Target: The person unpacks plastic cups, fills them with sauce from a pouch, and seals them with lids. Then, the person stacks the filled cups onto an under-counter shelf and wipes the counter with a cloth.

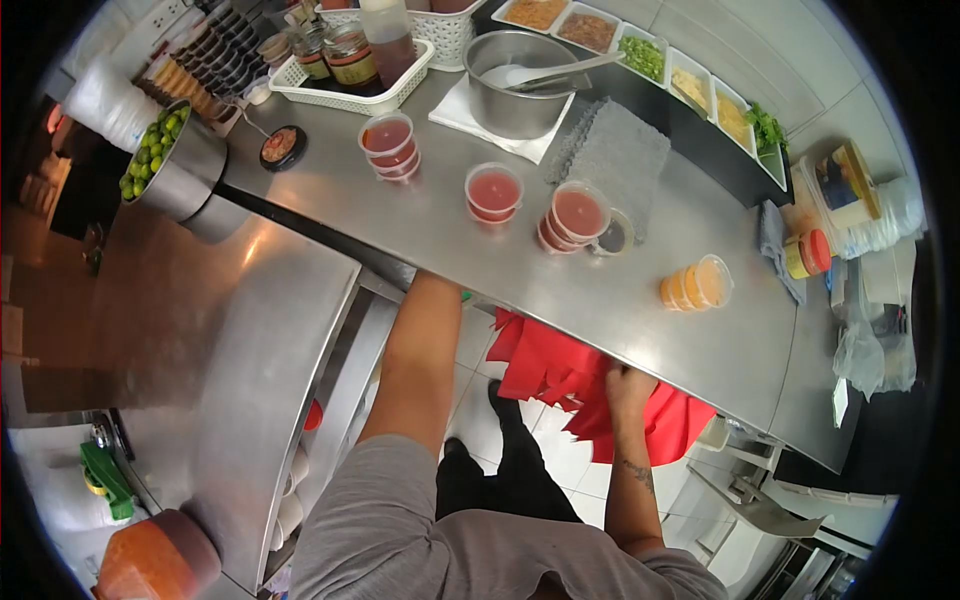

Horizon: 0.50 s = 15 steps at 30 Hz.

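Note:
My left forearm [428,340] reaches under the steel counter's front edge, and the hand itself is hidden there. Just below the same edge, to the right, my right hand [630,388] is closed on red fabric [545,365] that looks like a bunch of cloth bags. Some of its fingers are hidden by the fabric and the counter. On the counter above stand small lidded plastic tubs of red sauce [495,190], in several stacks, and orange tubs [697,285] lying tipped on their side. A dark sauce tub [612,235] sits beside one red stack.
A steel pot [520,108] with a utensil stands on a white cloth. Behind it runs a row of topping trays [640,60]. A grey cloth [625,150] lies nearby. At left are a pot of limes [185,170] and a lower steel counter [230,330].

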{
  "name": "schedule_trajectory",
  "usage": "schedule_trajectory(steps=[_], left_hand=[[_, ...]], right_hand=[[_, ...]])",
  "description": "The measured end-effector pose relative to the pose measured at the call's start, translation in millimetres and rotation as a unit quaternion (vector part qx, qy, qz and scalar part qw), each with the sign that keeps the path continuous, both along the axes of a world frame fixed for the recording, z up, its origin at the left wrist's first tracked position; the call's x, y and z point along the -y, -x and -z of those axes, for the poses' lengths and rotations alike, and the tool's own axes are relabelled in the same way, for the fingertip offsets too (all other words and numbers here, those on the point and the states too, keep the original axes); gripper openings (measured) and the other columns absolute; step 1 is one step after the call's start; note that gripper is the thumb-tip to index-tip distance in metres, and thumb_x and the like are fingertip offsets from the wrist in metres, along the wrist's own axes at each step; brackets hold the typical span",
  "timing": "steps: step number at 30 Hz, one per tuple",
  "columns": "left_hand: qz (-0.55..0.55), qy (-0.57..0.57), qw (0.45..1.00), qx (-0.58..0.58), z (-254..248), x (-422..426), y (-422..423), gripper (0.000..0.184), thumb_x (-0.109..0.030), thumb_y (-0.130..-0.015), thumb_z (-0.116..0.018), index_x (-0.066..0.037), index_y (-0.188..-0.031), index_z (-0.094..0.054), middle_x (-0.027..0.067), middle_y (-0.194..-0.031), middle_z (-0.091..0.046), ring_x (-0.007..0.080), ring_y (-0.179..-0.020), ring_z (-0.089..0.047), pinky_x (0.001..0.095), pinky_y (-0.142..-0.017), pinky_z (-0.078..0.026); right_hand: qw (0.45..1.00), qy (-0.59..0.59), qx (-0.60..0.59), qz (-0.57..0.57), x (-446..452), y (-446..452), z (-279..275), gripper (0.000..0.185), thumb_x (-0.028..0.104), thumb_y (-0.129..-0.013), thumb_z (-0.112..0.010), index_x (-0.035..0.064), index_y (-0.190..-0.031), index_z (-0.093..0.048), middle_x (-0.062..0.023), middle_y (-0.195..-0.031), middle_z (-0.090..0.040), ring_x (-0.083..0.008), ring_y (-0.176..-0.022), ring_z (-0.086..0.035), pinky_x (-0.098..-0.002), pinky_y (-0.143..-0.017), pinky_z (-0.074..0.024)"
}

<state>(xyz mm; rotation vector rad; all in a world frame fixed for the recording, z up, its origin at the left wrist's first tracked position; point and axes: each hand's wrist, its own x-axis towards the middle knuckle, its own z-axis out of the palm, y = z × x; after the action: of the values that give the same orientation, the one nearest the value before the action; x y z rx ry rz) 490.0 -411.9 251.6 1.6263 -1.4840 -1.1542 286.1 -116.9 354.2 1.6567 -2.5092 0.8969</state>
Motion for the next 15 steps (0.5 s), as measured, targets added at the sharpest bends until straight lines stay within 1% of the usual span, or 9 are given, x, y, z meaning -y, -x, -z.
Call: schedule_trajectory(steps=[2,3,5,7,8,11,12,14,15], left_hand=[[0.005,0.008,1.0,-0.005,-3,-2,-1,0.021,-0.011,-0.079,-0.056,-0.001,-0.096,-0.064,0.0169,-0.094,-0.062,0.0351,-0.086,-0.057,0.0392,-0.081,-0.045],[0.007,0.014,1.0,-0.009,-6,-2,-2,0.021,-0.011,-0.079,-0.056,-0.001,-0.096,-0.065,0.017,-0.094,-0.062,0.0354,-0.086,-0.057,0.0393,-0.081,-0.045],[0.01,0.03,0.999,-0.017,-12,-4,-2,0.021,-0.011,-0.079,-0.057,-0.001,-0.095,-0.065,0.0172,-0.094,-0.063,0.036,-0.086,-0.057,0.0396,-0.081,-0.045],[0.014,0.054,0.998,-0.028,-23,-6,-4,0.021,-0.011,-0.078,-0.057,-0.001,-0.095,-0.065,0.0174,-0.094,-0.063,0.0365,-0.086,-0.057,0.0398,-0.08,-0.045],[0.015,0.071,0.997,-0.035,-30,-6,-8,0.021,-0.011,-0.078,-0.057,-0.001,-0.095,-0.065,0.0175,-0.094,-0.063,0.0368,-0.086,-0.057,0.0399,-0.08,-0.045],[0.019,0.163,0.984,-0.071,-61,-22,-28,0.021,-0.01,-0.078,-0.058,-0.002,-0.095,-0.065,0.0178,-0.095,-0.063,0.0377,-0.086,-0.057,0.0403,-0.08,-0.045],[0.028,0.196,0.977,-0.077,-68,-39,-35,0.02,-0.01,-0.077,-0.059,-0.002,-0.095,-0.065,0.0179,-0.095,-0.063,0.0379,-0.086,-0.057,0.0404,-0.08,-0.045],[0.051,0.249,0.965,-0.059,-68,-75,-43,0.02,-0.01,-0.077,-0.059,-0.002,-0.095,-0.065,0.0181,-0.095,-0.063,0.0385,-0.086,-0.057,0.0406,-0.08,-0.045],[0.059,0.271,0.96,-0.037,-62,-95,-44,0.02,-0.01,-0.077,-0.06,-0.002,-0.095,-0.065,0.0182,-0.095,-0.063,0.0388,-0.086,-0.057,0.0408,-0.08,-0.045]], right_hand=[[1.0,0.017,0.009,0.0,6,-20,-17,0.023,0.016,-0.076,-0.065,-0.0011,-0.091,-0.063,-0.0219,-0.087,-0.062,-0.0396,-0.081,-0.058,-0.0468,-0.075,-0.0446],[0.997,0.041,-0.068,-0.012,12,-37,-32,0.023,0.018,-0.077,-0.065,-0.0012,-0.09,-0.064,-0.0223,-0.086,-0.062,-0.0395,-0.08,-0.058,-0.0461,-0.074,-0.0448],[0.971,0.087,-0.221,-0.033,26,-65,-59,0.024,0.022,-0.078,-0.065,-0.0015,-0.086,-0.064,-0.023,-0.086,-0.062,-0.0392,-0.08,-0.058,-0.0447,-0.072,-0.0452],[0.991,-0.027,-0.104,-0.074,38,-64,-32,0.026,0.023,-0.08,-0.064,-0.0019,-0.088,-0.063,-0.0214,-0.085,-0.062,-0.0388,-0.078,-0.058,-0.0444,-0.071,-0.0451],[0.991,-0.085,-0.045,-0.097,39,-64,-20,0.026,0.023,-0.081,-0.064,-0.002,-0.089,-0.063,-0.0205,-0.084,-0.062,-0.0386,-0.077,-0.058,-0.0443,-0.07,-0.0451],[0.981,0.107,-0.117,-0.109,50,-81,-35,0.029,0.025,-0.084,-0.061,-0.0032,-0.09,-0.062,-0.0186,-0.081,-0.061,-0.0391,-0.073,-0.057,-0.0447,-0.068,-0.0445],[0.991,0.061,-0.049,-0.108,49,-86,-32,0.027,0.024,-0.084,-0.061,-0.0019,-0.093,-0.063,-0.02,-0.086,-0.061,-0.0378,-0.078,-0.057,-0.0438,-0.07,-0.0449],[0.99,-0.031,0.082,-0.107,47,-93,-14,0.025,0.021,-0.083,-0.061,0.0008,-0.097,-0.063,-0.0227,-0.095,-0.06,-0.0354,-0.088,-0.058,-0.0422,-0.075,-0.0458],[0.982,0.005,0.165,-0.092,51,-88,7,0.028,0.024,-0.085,-0.06,0.0007,-0.1,-0.062,-0.0204,-0.097,-0.061,-0.0349,-0.089,-0.06,-0.0431,-0.078,-0.0462]])
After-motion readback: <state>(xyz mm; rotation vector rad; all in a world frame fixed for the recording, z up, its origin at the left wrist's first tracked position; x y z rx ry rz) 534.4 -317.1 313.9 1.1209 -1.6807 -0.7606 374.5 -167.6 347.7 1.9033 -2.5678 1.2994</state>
